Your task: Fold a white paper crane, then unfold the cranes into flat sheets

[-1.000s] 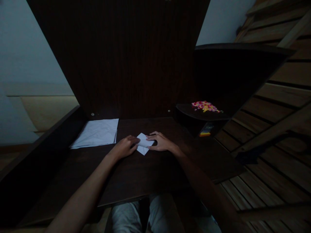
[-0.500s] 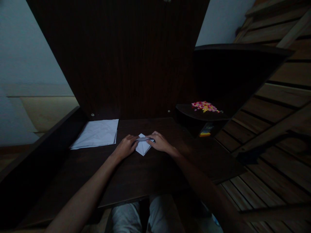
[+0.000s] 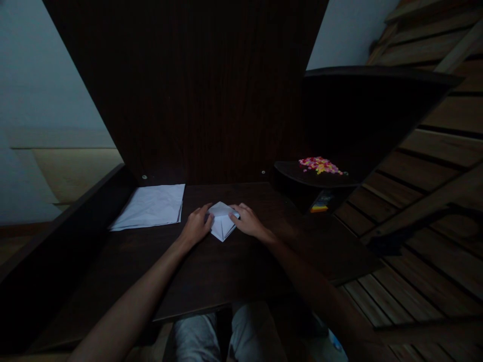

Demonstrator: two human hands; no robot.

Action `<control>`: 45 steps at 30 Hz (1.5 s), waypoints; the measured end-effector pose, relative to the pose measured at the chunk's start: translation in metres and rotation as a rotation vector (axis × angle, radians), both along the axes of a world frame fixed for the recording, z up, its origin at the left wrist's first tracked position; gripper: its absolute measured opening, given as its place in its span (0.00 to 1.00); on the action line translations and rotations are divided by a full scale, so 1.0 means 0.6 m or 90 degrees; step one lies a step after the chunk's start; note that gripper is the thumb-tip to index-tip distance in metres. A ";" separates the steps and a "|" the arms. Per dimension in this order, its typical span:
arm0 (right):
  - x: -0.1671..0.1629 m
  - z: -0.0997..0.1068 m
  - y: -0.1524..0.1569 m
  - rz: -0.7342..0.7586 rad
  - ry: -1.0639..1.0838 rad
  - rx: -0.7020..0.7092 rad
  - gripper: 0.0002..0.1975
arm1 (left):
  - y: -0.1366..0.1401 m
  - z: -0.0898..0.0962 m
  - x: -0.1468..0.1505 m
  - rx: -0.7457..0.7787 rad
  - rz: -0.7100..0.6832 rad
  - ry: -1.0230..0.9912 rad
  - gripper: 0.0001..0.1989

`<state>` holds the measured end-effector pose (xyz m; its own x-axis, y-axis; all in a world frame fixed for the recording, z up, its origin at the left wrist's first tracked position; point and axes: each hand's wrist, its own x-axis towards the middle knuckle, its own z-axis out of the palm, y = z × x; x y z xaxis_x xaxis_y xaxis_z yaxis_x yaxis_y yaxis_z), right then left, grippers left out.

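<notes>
On dark desk point(image 3: 211, 276), hands point(image 3: 196, 225) pinching folded white paper point(image 3: 222, 224) by opposite sides; larger sheets point(image 3: 153, 205) at left

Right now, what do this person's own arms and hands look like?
Bare forearms, with no sleeves in view. The left grip and right grip are ungloved human hands; no cables or markings show, though dim light hides fine details.
</notes>
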<state>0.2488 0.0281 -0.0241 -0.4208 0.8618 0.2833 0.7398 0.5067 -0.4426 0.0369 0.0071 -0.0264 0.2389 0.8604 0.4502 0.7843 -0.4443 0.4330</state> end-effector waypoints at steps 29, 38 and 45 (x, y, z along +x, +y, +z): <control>-0.007 0.008 -0.012 -0.010 0.063 0.042 0.23 | -0.005 0.008 0.009 -0.041 0.021 0.016 0.18; -0.012 0.016 -0.014 -0.073 -0.069 0.045 0.17 | -0.008 0.007 0.014 -0.003 -0.003 -0.008 0.19; -0.014 0.015 -0.014 -0.112 -0.064 0.042 0.18 | -0.007 0.002 0.013 0.017 -0.040 -0.011 0.20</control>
<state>0.2405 0.0199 -0.0148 -0.2939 0.9058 0.3051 0.8584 0.3906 -0.3326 0.0448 0.0031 -0.0254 0.2842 0.8319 0.4767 0.7474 -0.5036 0.4333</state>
